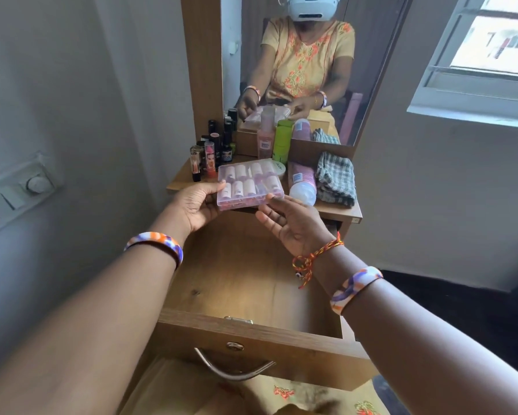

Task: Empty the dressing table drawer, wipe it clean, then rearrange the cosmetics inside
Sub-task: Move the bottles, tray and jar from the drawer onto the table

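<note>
The wooden drawer (242,283) is pulled out towards me and its floor is bare. Above its far end, both hands hold a clear pink plastic case (250,184) filled with small cosmetic tubes. My left hand (196,205) grips the case's left edge with the thumb on top. My right hand (293,226) holds its near right corner, thumb on the lid and fingers underneath. The case hovers at the front edge of the dressing table top (338,209).
On the table top stand several lipsticks and nail polish bottles (212,151) at left, a pink bottle (265,136), a green container (282,140), a lying pink bottle (304,184) and a checked cloth (335,181). A mirror (296,64) rises behind. A window (488,55) is at right.
</note>
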`<state>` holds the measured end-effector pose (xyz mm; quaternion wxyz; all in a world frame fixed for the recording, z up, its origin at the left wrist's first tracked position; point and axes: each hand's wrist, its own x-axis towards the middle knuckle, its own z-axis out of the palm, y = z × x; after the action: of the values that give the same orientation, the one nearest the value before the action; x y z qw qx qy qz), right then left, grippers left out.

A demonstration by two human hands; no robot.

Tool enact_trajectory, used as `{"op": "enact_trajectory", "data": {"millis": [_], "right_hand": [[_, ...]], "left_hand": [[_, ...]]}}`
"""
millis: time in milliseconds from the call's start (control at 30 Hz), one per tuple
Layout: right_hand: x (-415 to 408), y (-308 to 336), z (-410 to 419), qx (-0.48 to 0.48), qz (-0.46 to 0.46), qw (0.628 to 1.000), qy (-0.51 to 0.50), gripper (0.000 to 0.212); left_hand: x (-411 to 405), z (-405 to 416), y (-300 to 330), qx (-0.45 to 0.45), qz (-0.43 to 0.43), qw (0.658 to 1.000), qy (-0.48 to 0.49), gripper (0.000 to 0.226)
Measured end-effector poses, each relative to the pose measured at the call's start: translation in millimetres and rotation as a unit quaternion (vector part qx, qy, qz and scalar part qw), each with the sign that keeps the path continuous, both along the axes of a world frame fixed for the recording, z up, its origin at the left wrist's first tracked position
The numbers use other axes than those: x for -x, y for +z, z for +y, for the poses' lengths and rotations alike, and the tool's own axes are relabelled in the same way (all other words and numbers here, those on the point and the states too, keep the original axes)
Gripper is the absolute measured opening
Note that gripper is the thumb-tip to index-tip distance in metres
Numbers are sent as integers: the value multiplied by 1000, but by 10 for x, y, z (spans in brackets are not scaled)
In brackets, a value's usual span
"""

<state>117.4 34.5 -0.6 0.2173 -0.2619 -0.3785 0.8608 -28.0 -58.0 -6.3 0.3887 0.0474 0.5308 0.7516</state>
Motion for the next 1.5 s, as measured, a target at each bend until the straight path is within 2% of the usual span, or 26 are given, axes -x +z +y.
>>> {"op": "enact_trajectory", "data": {"millis": [67,267,367,500,567,733,900,967,1067,1167,1367,1500], "right_hand": [[63,23,10,15,9,999,-27,6],[246,-22,23,66,-8,994,-81,11],[308,-76,-5,94,-7,991,-100,12],[386,-117,-34,105,0,987,-118,7],[429,-128,-36,106,-1,986,-126,4],[504,-120,-6,112,-3,980,-163,19],[523,-116,12,119,-12,979,-163,27],[523,-115,24,121,-18,980,-160,27],[540,-135,23,119,-32,981,-147,15],[549,-146,14,111,-49,984,-130,15],[481,-160,-22,85,-70,990,-88,11],[452,-208,-23,82,-73,991,-72,7]], "left_hand": [[-2,96,38,-6,5,1000,5,12],[33,394,108,42,52,998,18,27],[112,494,117,88,102,990,41,22],[123,543,56,85,139,983,86,37],[84,533,-1,81,157,980,96,36],[-70,534,-72,77,256,961,71,29],[-110,580,-151,95,303,948,32,38],[-100,593,-179,120,339,933,31,41],[-91,598,-203,181,425,886,31,39],[-83,609,-245,226,483,846,29,39],[-108,616,-283,264,536,800,56,45],[-212,568,-238,290,541,788,49,54]]}}
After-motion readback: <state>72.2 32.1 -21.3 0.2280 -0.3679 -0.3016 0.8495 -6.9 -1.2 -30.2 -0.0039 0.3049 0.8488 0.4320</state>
